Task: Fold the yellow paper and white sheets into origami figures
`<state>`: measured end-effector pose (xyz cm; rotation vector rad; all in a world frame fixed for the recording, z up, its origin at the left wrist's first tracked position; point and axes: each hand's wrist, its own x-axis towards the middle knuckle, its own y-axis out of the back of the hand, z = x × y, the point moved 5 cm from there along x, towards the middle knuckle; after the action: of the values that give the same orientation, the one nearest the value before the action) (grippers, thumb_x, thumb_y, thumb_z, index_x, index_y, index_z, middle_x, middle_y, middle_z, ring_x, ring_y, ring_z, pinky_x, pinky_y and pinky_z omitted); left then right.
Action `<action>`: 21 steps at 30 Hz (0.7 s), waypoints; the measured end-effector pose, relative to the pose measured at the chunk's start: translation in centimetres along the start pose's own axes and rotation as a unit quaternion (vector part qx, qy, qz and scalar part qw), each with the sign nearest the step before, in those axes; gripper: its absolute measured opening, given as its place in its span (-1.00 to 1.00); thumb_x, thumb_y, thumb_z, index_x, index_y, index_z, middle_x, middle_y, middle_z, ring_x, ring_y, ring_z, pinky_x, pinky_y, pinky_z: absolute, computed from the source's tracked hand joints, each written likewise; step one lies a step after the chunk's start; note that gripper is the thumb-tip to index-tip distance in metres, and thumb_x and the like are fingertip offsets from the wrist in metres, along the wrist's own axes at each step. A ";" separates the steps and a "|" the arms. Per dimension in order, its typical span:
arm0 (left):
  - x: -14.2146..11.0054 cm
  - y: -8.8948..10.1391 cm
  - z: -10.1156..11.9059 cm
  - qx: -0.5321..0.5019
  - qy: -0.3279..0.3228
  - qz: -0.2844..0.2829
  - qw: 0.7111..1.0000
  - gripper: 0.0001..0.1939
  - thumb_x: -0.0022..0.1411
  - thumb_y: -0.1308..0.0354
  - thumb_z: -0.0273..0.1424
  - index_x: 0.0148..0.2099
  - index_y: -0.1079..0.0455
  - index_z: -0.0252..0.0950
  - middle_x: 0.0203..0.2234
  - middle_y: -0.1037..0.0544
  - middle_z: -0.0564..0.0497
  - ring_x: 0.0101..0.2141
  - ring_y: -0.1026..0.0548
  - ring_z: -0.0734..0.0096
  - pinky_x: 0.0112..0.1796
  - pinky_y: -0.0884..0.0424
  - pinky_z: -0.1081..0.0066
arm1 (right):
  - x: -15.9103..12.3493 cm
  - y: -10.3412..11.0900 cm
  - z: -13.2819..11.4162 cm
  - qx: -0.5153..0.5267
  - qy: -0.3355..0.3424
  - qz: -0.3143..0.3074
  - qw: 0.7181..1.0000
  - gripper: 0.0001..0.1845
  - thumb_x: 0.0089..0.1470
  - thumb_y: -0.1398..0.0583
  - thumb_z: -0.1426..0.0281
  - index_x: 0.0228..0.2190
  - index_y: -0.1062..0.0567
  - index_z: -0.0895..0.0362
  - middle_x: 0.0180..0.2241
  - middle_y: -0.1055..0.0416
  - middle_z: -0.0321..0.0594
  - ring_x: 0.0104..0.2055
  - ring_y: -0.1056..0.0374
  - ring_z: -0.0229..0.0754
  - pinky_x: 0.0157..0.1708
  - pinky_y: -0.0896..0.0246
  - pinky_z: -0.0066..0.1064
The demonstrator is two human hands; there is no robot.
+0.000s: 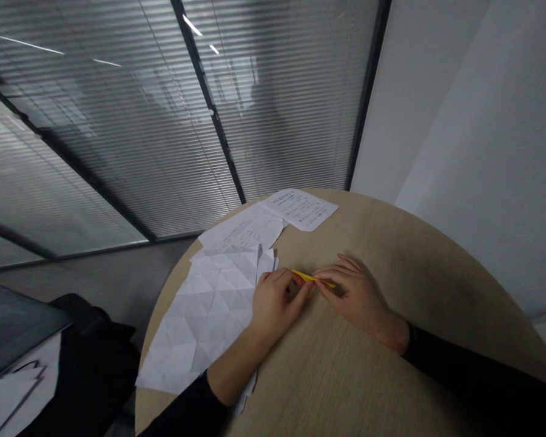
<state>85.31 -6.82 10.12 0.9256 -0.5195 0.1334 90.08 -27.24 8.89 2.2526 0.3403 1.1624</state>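
Fingers (300, 298) of the left hand (273, 303) and of the right hand (352, 294) are pinched nearly together, and both pairs have hold of one thin yellow piece (303, 275), which could be folded paper. It lies between the two hands, close over the counter (300, 376); whether it touches the surface, I cannot tell. As I judge, the step in hand is a shaping or pressing of this piece along its length. The next move calls for a steady grip from one hand, so that the other can press or turn the edge precisely. Just beside the left hand, a creased white sheet (204, 309) covers the left part of the counter. Beyond it, near the far edge, lie printed pages (300, 208). Farther behind, blinds (291, 121) hang, and a pale wall (459, 121) stands at right.
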 end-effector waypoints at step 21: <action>3.2 -1.6 -0.2 -0.030 -0.046 -0.097 0.994 -0.84 0.48 -0.25 -0.37 -0.23 -0.40 -0.19 -0.37 -0.61 0.06 -0.28 -0.61 0.21 -0.08 -0.39 0.19 | 1.4 -0.5 1.0 -0.009 0.043 -0.048 0.998 -0.67 0.34 -0.33 0.51 0.03 -0.48 -0.09 -0.04 -0.73 -0.25 0.04 -0.66 0.08 0.47 -0.28 0.36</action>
<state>88.68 -7.99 10.44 0.9203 -0.5140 -0.1002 91.74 -26.56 9.06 2.1497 0.4657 1.2099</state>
